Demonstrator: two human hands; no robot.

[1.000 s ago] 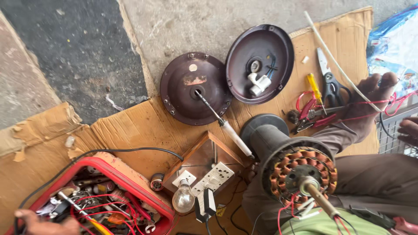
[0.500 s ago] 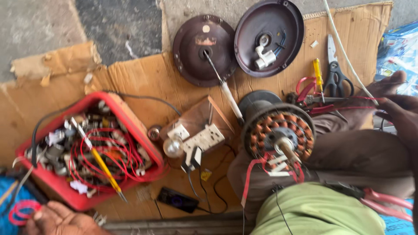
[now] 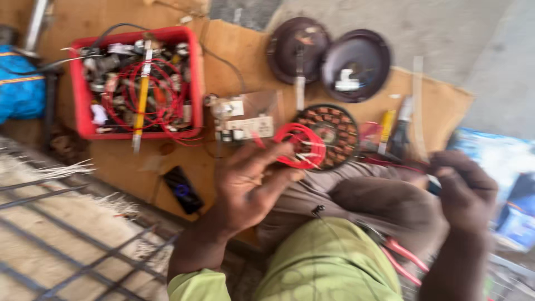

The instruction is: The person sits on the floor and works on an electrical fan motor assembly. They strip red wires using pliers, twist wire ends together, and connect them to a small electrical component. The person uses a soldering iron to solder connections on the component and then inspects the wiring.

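The left hand [image 3: 248,187] is in the near middle of the scene, palm up with its fingers loosely curled, and a coil of red wire [image 3: 297,144] lies across the fingertips; the blur makes it hard to tell whether the fingers pinch the wire or only touch it. Just beyond that coil is a fan motor stator [image 3: 327,135], a dark round core ringed with copper windings, resting against the person's knee. The right hand [image 3: 463,189] is at the near right, curled into a closed grip; something thin and dark shows at its left edge, but I cannot tell what it is. Far from the hands, on a sheet of brown cardboard [image 3: 239,50], two dark round fan covers [image 3: 329,58] lie side by side, the left one with a screwdriver [image 3: 300,78] across it. To the left of the stator is a white switch board with a bulb [image 3: 241,118]. At the far left is a red plastic crate [image 3: 135,83] full of wires and small parts, with a yellow-handled tool lying on top. A black phone [image 3: 183,189] lies near the left hand, on the cardboard's near edge.
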